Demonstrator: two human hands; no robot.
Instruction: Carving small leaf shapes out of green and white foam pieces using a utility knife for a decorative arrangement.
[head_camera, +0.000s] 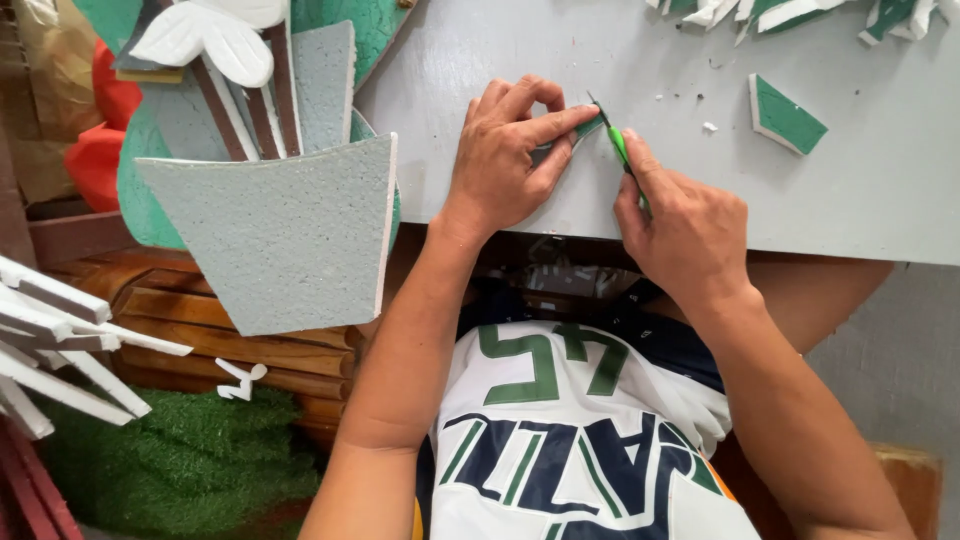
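My left hand (505, 160) presses a small green-and-grey foam piece (588, 125) flat on the grey table (640, 55), index finger stretched along it. My right hand (685, 225) grips a green-handled craft knife (620, 143), its blade tip touching the foam piece beside my left fingertip. Most of the small piece is hidden under my fingers.
A green-faced foam offcut (787, 117) lies to the right. Several green and white scraps (800, 12) pile at the table's far edge. Grey foam panels (280, 235) and white foam shapes (205, 35) stand at left, above wooden planks (215, 330) and artificial turf (180, 455).
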